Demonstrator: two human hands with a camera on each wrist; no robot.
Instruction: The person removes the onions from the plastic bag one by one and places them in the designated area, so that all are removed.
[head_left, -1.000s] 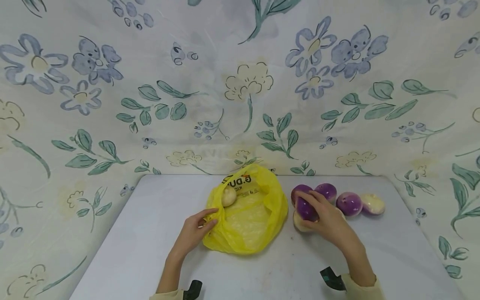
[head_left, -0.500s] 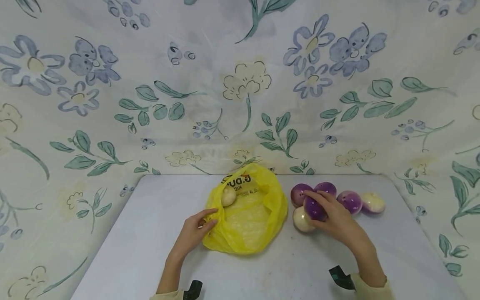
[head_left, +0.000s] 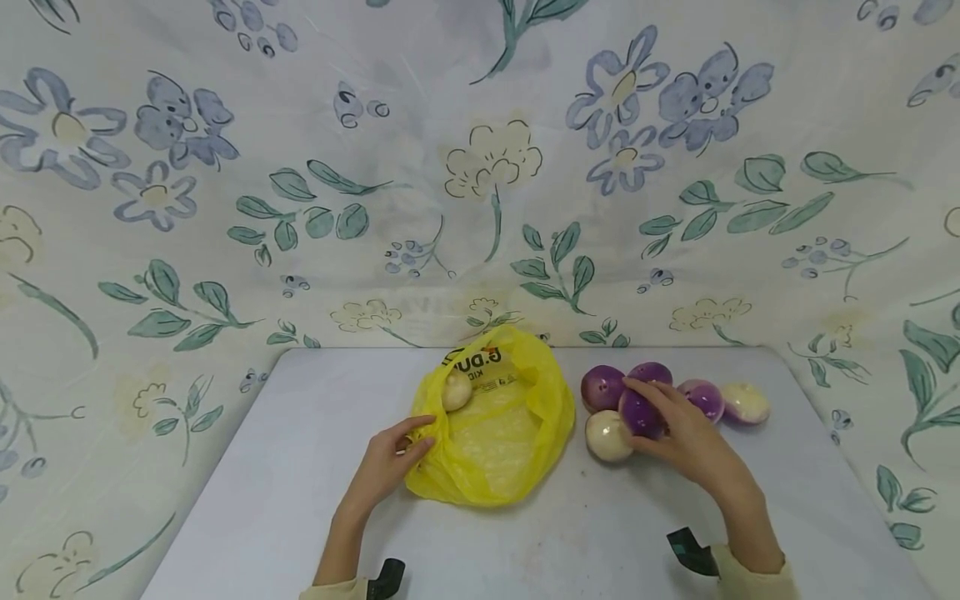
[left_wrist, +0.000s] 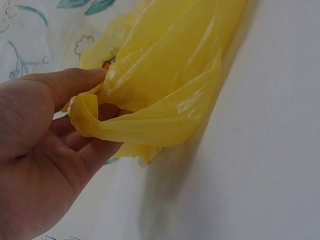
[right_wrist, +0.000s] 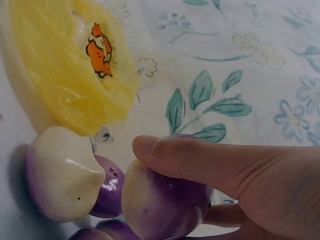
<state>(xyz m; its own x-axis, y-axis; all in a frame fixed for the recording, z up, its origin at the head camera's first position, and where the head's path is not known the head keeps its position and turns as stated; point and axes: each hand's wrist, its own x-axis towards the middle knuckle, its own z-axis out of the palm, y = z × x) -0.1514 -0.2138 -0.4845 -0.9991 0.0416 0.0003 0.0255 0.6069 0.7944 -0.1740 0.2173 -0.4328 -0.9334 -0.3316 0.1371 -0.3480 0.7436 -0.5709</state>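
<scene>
My left hand [head_left: 386,467] pinches the near left rim of a yellow plastic bag [head_left: 502,467], whose mouth faces up. The left wrist view shows the bunched rim [left_wrist: 87,115] between thumb and fingers. A whitish round turnip [head_left: 457,392] lies inside the bag at the left. My right hand [head_left: 690,442] grips a purple-and-white turnip [right_wrist: 162,200], thumb on one side and fingers on the other. Beside it sit a turnip with its pale side showing [head_left: 607,437] and a purple turnip [head_left: 602,389]. The right hand's fingertips are partly hidden behind the held turnip.
Behind and right of the right hand lie more turnips: one purple [head_left: 651,372], one purple with a pale patch [head_left: 705,400], one pale at the end [head_left: 746,405]. All stand on a white tabletop [head_left: 262,475]. A floral cloth [head_left: 420,275] hangs behind.
My right hand has moved to the right with the turnip, away from the bag, uncovering the pale turnip at the front. My left hand stays at the bag's rim.
</scene>
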